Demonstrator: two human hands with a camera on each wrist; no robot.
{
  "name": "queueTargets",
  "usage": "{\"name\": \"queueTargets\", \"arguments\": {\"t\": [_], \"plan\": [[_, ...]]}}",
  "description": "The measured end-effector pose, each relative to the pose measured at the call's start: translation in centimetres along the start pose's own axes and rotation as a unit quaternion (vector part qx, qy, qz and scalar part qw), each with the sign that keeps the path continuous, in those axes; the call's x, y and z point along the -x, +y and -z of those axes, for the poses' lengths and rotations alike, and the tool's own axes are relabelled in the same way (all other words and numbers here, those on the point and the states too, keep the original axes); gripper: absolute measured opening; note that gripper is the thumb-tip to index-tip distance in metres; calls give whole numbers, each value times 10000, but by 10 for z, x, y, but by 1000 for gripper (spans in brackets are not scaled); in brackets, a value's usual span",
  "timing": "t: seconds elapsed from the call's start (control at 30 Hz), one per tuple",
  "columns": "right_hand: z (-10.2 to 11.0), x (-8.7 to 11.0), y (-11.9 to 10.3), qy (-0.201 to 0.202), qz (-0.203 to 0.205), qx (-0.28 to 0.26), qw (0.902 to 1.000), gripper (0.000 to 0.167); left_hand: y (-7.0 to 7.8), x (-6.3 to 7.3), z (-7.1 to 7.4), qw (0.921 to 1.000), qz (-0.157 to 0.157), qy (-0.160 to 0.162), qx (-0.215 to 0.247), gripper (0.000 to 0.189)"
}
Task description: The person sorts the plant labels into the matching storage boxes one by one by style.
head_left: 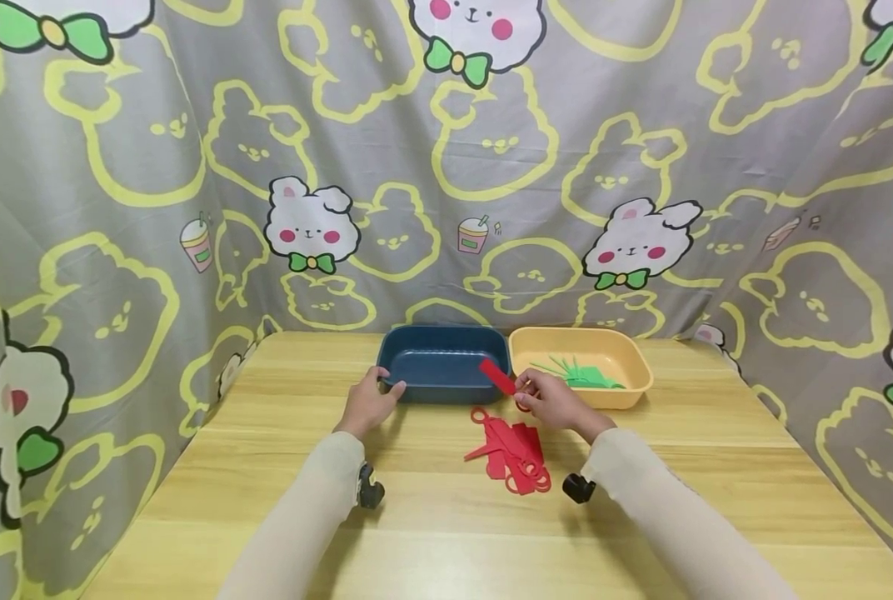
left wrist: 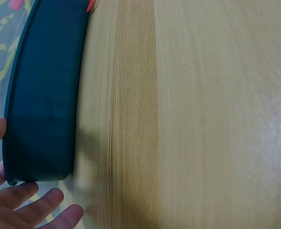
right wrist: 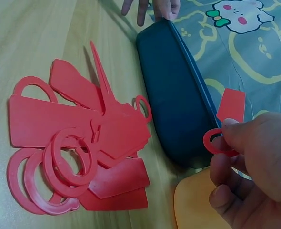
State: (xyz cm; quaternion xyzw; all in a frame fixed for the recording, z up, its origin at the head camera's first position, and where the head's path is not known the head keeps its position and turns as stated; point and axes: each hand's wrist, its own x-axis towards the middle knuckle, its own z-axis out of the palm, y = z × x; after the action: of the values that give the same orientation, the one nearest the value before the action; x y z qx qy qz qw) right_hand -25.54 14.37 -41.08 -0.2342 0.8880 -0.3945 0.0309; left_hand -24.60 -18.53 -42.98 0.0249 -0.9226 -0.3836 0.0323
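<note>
My right hand (head_left: 551, 402) pinches a flat red plastic piece (right wrist: 232, 106) with a ring at one end, held over the near rim between the two bins. In the head view the piece's free end points toward the dark blue bin (head_left: 442, 393). At that bin's near-left corner, my left hand (head_left: 367, 404) holds the rim between thumb and finger. The other fingers spread loosely in the left wrist view. Below the right hand lies a heap of red flat pieces (right wrist: 116, 138), with rings, blunt blades and a thin spike.
The yellow bin (head_left: 637, 385) stands against the blue bin's right side, with flat green pieces (head_left: 592, 377) inside. A wooden table (head_left: 431, 533) carries everything. A patterned grey curtain (head_left: 416, 275) hangs behind and on both sides.
</note>
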Motion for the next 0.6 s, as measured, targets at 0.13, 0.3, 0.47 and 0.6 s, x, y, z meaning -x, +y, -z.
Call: {"name": "queueTargets", "arguments": {"t": [0.13,0.3,0.47,0.6], "plan": [[1,-2,1,-14,118,20,9999,8,0,0,0,10000,17,6,-1,48],[3,-5,-1,-38,131,-39,9999,9,0,-1,0,10000,16,24,3,49],[5,-7,-5,-53,-45,21,10000,9,0,-1,0,10000,29,53,15,49],[4,-11,-5,-39,-128,112,9998,10,-1,-1,-1,10000,13,32,-2,49]]}}
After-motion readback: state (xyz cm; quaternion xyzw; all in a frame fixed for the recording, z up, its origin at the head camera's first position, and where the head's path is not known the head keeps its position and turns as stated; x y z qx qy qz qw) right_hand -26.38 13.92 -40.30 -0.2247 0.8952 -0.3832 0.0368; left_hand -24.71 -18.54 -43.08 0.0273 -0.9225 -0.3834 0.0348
